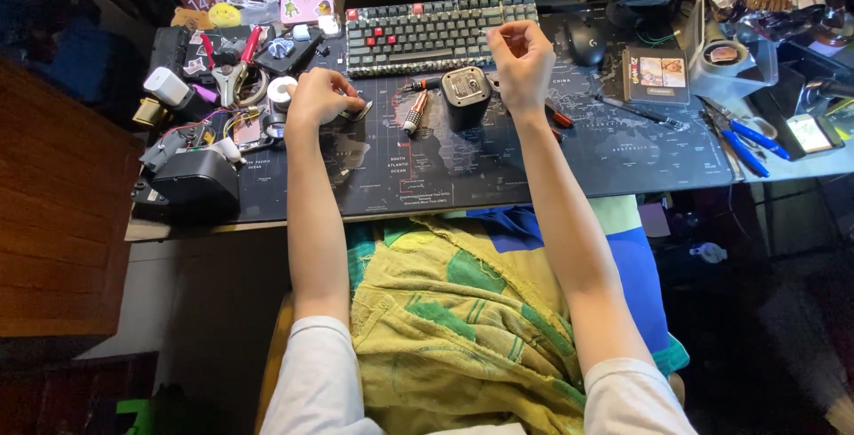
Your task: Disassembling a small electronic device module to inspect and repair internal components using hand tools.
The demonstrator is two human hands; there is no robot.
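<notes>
Hands work over the dark map-printed desk mat (534, 164): left hand (318, 97) curls closed on what looks like a small metal part, bracing it against the mat, while right hand (520, 57) hovers pinched shut just right of the upright black cylindrical device (464, 95), near the keyboard (440, 33)

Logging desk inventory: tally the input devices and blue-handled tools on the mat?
Keyboard: 1
Mouse: 1
Blue-handled pliers: 1
Total: 3
</notes>
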